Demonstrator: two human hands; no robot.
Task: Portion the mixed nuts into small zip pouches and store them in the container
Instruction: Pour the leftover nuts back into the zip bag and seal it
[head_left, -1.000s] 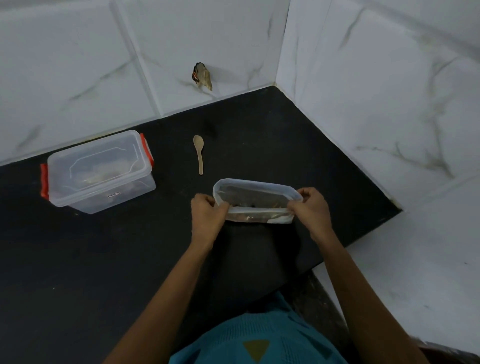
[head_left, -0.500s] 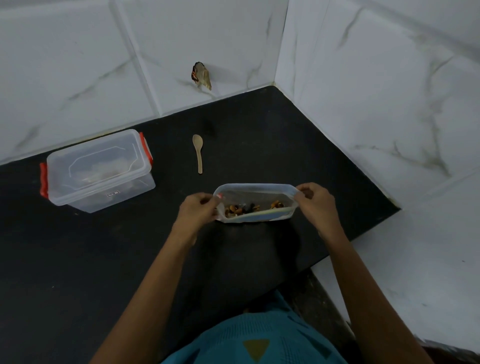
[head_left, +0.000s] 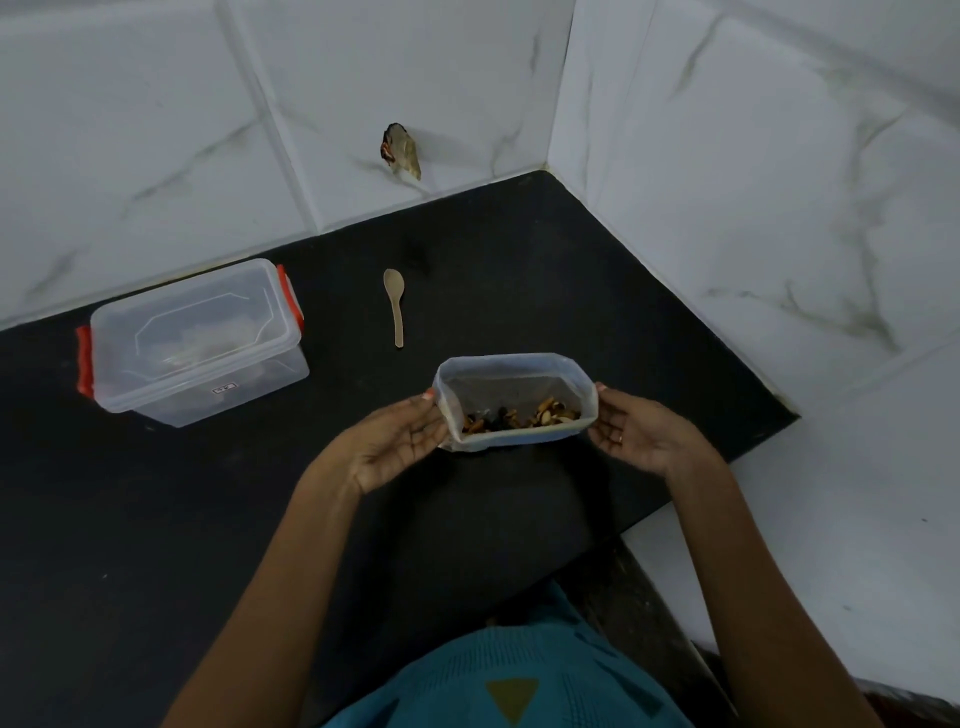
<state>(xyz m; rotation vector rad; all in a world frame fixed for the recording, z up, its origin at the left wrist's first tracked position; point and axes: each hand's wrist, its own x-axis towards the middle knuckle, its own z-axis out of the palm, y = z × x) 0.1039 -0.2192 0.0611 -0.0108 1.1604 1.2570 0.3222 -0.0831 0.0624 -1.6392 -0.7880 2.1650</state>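
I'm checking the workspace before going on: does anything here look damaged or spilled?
Yes: a broken hole in the wall tile above the spoon, with something poking out. The nuts all sit inside the open bag; none show on the black counter.

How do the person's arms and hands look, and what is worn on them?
The left forearm and right forearm are bare: no sleeve, watch or bracelet shows. The right hand wears a thin ring on one finger. The left hand shows no ring; its thumbnail looks pale pink, perhaps painted. The top is teal knit.
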